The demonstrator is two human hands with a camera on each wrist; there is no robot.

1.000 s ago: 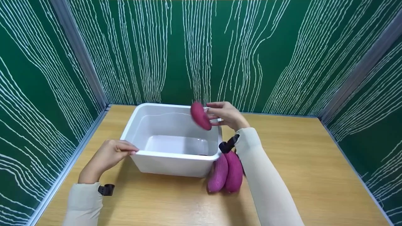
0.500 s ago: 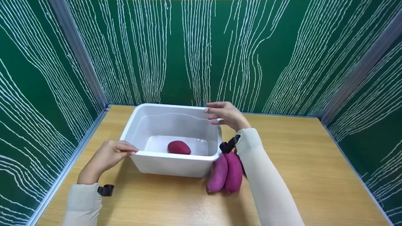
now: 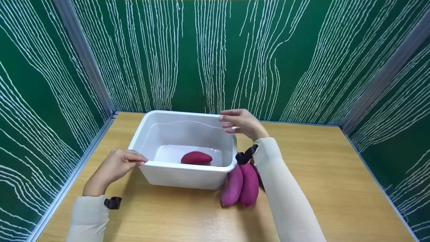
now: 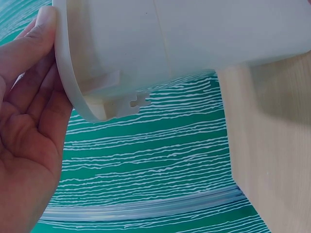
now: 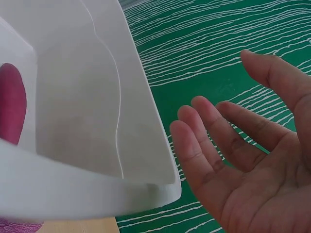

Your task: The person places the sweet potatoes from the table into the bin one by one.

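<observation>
A smooth dark-red sweet potato lies on the floor of a white plastic bin; part of it shows at the left edge in the right wrist view. My left hand pinches the bin's near-left corner at the rim, thumb on one side and fingers on the other in the left wrist view. At the bin's right rim, my right hand is held up with its fingers spread and nothing in it. Two pinkish-purple sweet potatoes lie side by side on the table against the bin's front-right corner.
Behind the right forearm, a darker thing peeks out beside the sweet potatoes, mostly hidden. The wooden table is enclosed by green panels with white wavy lines, joined by grey metal posts.
The right hand has let go of the red sweet potato, which has dropped into the bin and rolled slightly to the right. Both hands have otherwise stayed in place.
</observation>
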